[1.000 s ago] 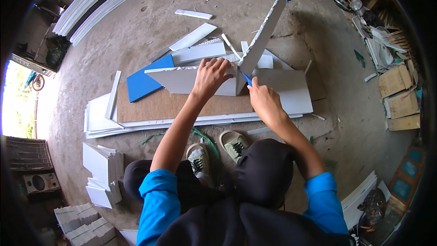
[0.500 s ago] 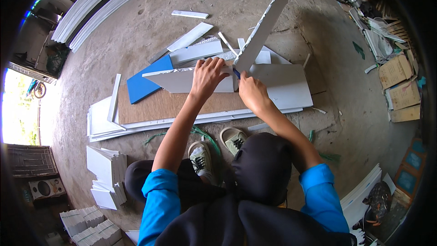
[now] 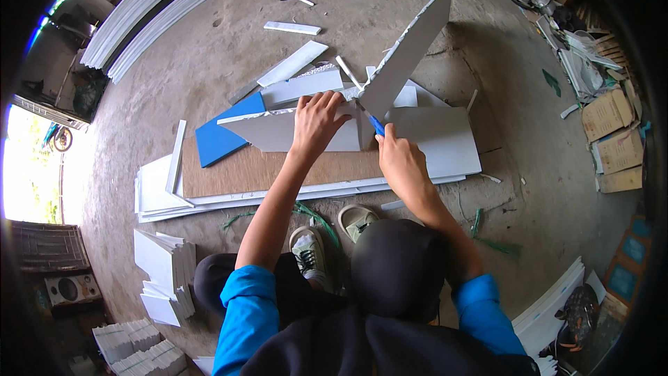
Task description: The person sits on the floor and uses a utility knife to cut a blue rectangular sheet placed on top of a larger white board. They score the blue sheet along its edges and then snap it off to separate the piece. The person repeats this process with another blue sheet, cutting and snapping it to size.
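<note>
My left hand [image 3: 319, 122] presses on a white foam board [image 3: 264, 129], its fingers curled over the far, ragged edge and its thumb pointing right. My right hand [image 3: 401, 159] is closed round a blue-handled utility knife [image 3: 376, 124]. The blade points up and left to the corner where the board meets a second white panel [image 3: 410, 45], which stands up at a slant toward the far right. Beneath them lie a brown wooden board [image 3: 229, 175] and a white sheet [image 3: 445, 141]. A blue panel [image 3: 226, 129] pokes out at the left.
White offcuts [image 3: 293, 63] lie beyond the boards. Stacked white sheets [image 3: 163, 271] stand at my near left, with long sheets [image 3: 149, 10] at the far left. Cardboard boxes [image 3: 607, 115] and scrap line the right side. My shoes [image 3: 306, 251] rest close to the stack, by green string [image 3: 316, 217].
My right hand has drawn the knife toward me and to the right, showing more of its handle and blade. The slanted panel's tip has dropped and shifted right. My left hand keeps its grip.
</note>
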The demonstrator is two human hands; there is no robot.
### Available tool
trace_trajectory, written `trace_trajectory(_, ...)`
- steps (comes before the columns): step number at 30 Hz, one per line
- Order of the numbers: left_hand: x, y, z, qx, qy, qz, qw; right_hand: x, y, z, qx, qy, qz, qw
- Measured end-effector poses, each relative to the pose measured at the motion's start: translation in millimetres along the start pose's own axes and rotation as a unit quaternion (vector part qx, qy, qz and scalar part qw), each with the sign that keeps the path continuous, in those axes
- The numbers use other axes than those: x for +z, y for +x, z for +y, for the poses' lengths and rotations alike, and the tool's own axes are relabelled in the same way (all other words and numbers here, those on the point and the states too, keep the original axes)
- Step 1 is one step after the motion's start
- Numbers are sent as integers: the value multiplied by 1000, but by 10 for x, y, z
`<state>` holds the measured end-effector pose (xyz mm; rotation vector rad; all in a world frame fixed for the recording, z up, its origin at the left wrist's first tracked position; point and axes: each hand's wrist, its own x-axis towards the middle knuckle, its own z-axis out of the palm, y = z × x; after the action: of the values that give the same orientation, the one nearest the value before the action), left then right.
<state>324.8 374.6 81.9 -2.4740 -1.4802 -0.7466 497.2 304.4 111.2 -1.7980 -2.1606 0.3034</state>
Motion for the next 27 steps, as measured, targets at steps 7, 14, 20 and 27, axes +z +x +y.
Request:
trace_trajectory(7, 8, 15, 1, 2, -4, 4, 1000, 73, 58, 35, -9, 29, 19, 999)
trace_trajectory(14, -2, 23, 6, -1, -12, 7, 1000, 31, 65, 42, -13, 40, 28, 999)
trace_trajectory(20, -20, 36, 35, -10, -21, 5, 1000, 142, 84, 53, 7, 58, -30, 998)
trace_trajectory(27, 6, 90, 111, -92, -123, 32, 988, 359, 122, 119, -5, 41, -71, 997)
